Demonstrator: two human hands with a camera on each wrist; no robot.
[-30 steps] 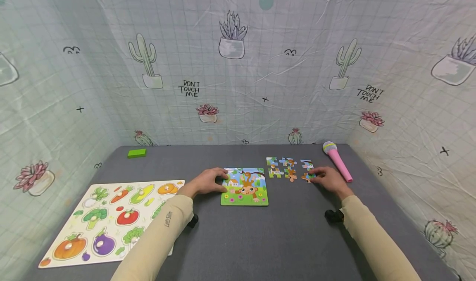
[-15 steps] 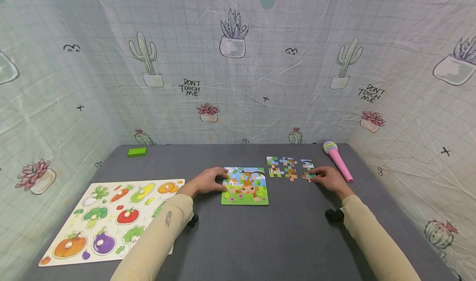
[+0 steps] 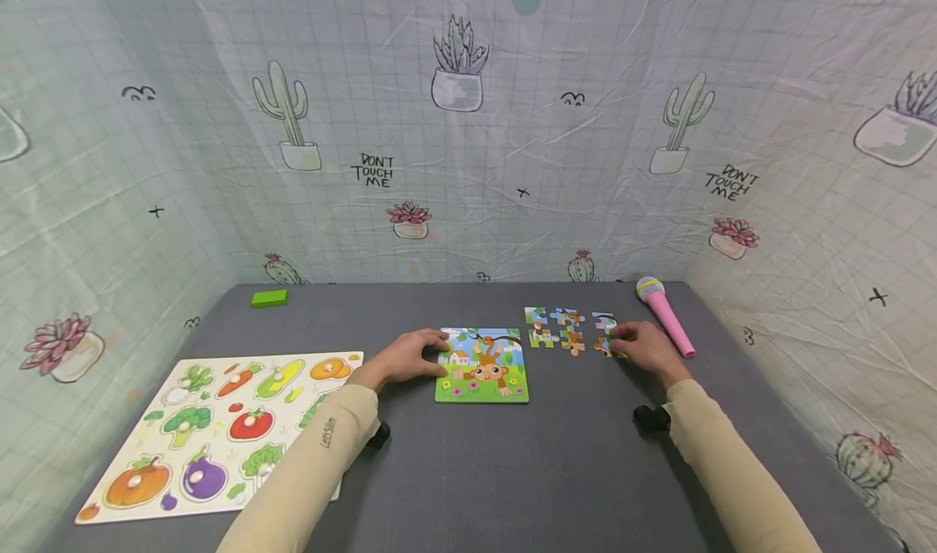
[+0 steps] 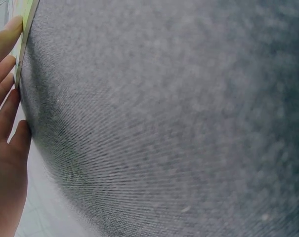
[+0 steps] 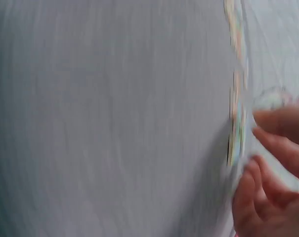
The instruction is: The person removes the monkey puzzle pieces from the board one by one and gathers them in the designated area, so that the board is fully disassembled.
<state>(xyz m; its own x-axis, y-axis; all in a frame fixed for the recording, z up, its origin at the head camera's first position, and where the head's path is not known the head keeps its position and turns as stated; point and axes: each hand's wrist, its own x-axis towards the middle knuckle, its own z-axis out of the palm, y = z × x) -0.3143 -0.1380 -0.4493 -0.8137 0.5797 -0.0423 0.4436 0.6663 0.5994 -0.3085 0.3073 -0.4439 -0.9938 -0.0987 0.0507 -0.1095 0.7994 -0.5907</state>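
Observation:
A square monkey jigsaw puzzle (image 3: pixel 483 378) lies flat at the middle of the table. My left hand (image 3: pixel 406 358) rests at its left edge, thumb and fingers fairly straight; the left wrist view shows the fingertips right at the board's edge. To its right, several loose jigsaw pieces (image 3: pixel 542 339) lie in loose rows. My right hand (image 3: pixel 651 348) is over the right end of the lower right piece (image 3: pixel 603 346), covering part of it. In the blurred right wrist view, the loosely bent fingers (image 5: pixel 282 143) sit a little apart from the piece, with nothing seen between them.
A pink toy microphone (image 3: pixel 668 317) lies beyond my right hand. On the left is a white vegetable peg board (image 3: pixel 154 411), partly under my left sleeve. A green block (image 3: pixel 269 298) lies at the back left. A printed cloth (image 3: pixel 468 171) stands behind the table.
My right hand has shifted slightly up and away, uncovering more of the lower right piece. My left hand and the monkey puzzle stay in place.

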